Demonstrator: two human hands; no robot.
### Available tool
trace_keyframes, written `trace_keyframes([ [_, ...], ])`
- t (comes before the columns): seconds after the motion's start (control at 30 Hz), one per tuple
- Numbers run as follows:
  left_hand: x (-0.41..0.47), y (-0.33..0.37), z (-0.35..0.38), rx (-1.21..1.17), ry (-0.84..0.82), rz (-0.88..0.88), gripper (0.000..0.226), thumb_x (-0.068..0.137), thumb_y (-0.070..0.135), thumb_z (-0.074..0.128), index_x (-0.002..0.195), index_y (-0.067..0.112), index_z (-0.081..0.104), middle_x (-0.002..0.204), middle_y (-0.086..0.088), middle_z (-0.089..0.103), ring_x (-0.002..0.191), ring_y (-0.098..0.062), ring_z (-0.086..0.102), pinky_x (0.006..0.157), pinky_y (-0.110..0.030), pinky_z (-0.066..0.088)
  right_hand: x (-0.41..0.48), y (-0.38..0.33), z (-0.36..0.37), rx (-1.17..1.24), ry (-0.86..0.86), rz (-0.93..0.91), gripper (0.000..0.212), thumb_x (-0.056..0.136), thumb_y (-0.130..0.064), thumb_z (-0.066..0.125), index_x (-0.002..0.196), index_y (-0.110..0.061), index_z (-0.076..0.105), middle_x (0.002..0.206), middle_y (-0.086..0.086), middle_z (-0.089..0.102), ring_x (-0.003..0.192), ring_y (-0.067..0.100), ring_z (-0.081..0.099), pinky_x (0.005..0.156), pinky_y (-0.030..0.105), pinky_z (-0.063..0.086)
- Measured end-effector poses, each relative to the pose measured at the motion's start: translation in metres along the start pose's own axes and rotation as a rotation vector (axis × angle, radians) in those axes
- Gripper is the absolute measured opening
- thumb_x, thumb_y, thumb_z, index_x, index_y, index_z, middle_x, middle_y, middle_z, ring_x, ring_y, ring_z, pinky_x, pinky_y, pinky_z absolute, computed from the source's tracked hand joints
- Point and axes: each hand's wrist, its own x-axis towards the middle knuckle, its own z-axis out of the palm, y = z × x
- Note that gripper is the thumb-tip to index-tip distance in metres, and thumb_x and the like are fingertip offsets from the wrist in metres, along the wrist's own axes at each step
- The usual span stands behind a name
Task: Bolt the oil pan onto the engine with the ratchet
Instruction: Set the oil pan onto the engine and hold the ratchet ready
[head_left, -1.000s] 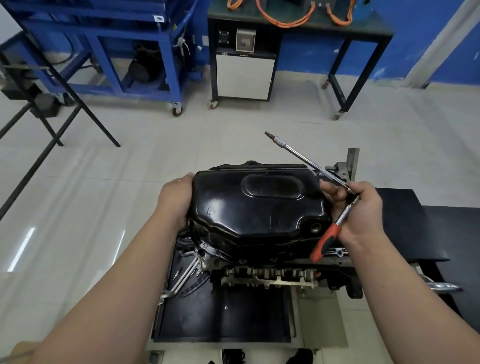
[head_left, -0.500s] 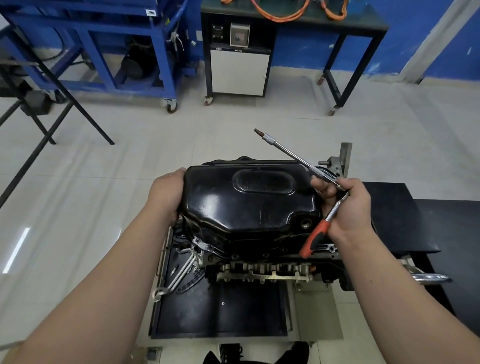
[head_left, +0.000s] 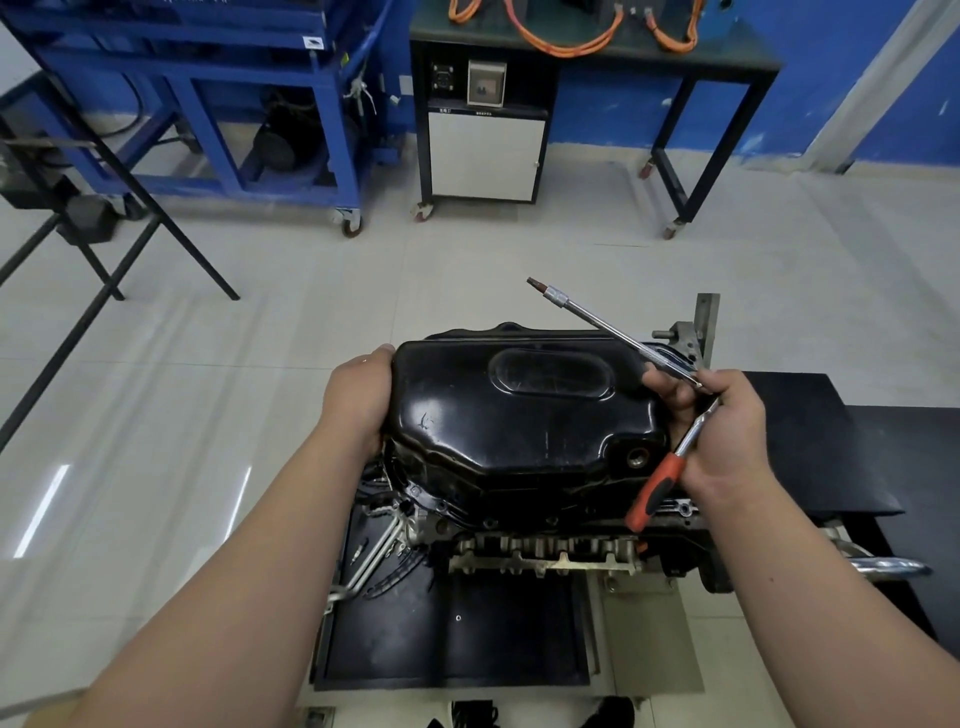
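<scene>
- Head cam, looking down: black oil pan (head_left: 519, 415) is on top of the engine (head_left: 545, 556).
- left hand (head_left: 358, 400) is curled round the pan's left edge, gripping it.
- right hand (head_left: 727, 431) clutches the ratchet (head_left: 657, 486), red handle pointing down, long extension (head_left: 608, 330) sticking up-left past the pan's far corner; fingertips touch the pan's right edge.

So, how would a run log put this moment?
phase: seating pan | left hand: grips pan | right hand: holds ratchet, touches pan | pan: on engine | ratchet: tip in air
</scene>
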Motion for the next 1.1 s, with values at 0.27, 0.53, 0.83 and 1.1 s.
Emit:
trace_keyframes([
  [0.27, 0.0035, 0.0004, 0.0018, -0.006, -0.028, 0.008, 0.018, 0.075, 0.034, 0.055, 0.068, 0.018, 0.057, 0.070, -0.006, 0.055, 0.064, -0.018, 0.050, 0.058, -0.030, 0.041, 0.0015, 0.0005, -0.0009, 0.001, 0.026, -0.067, 0.020, 0.079, -0.015, 0.042, 0.059, -0.016, 0.042, 0.065, 0.012, 0.065, 0.080, 0.020, 0.070, 0.057, 0.023, 0.055],
  [0.53, 0.0037, 0.0001, 0.0041, 0.009, -0.006, 0.013, 0.022, 0.077, 0.034, 0.053, 0.061, 0.018, 0.052, 0.066, -0.005, 0.053, 0.062, -0.018, 0.049, 0.057, -0.030, 0.039, -0.0007, 0.0011, -0.0015, -0.013, 0.035, -0.045, 0.026, 0.080, -0.018, 0.042, 0.054, -0.017, 0.045, 0.066, 0.009, 0.068, 0.077, 0.018, 0.069, 0.063, 0.024, 0.053],
  [0.83, -0.0005, -0.0006, 0.0049, -0.018, 0.003, -0.016, 0.018, 0.077, 0.034, 0.054, 0.068, 0.018, 0.054, 0.068, -0.005, 0.051, 0.060, -0.019, 0.047, 0.053, -0.027, 0.038, -0.0078, -0.0011, 0.0043, 0.028, 0.016, -0.084, 0.043, 0.082, -0.012, 0.039, 0.041, -0.019, 0.049, 0.051, 0.003, 0.062, 0.062, 0.017, 0.069, 0.051, 0.017, 0.051],
  [1.1, -0.0031, -0.0025, 0.0024, 0.012, 0.030, -0.021, 0.031, 0.085, 0.042, 0.050, 0.067, 0.017, 0.053, 0.066, -0.001, 0.054, 0.062, -0.022, 0.051, 0.058, -0.029, 0.040, -0.0042, -0.0013, -0.0017, -0.064, 0.005, -0.022, 0.041, 0.081, -0.020, 0.041, 0.040, -0.021, 0.047, 0.070, 0.008, 0.071, 0.069, 0.015, 0.068, 0.065, 0.026, 0.051],
])
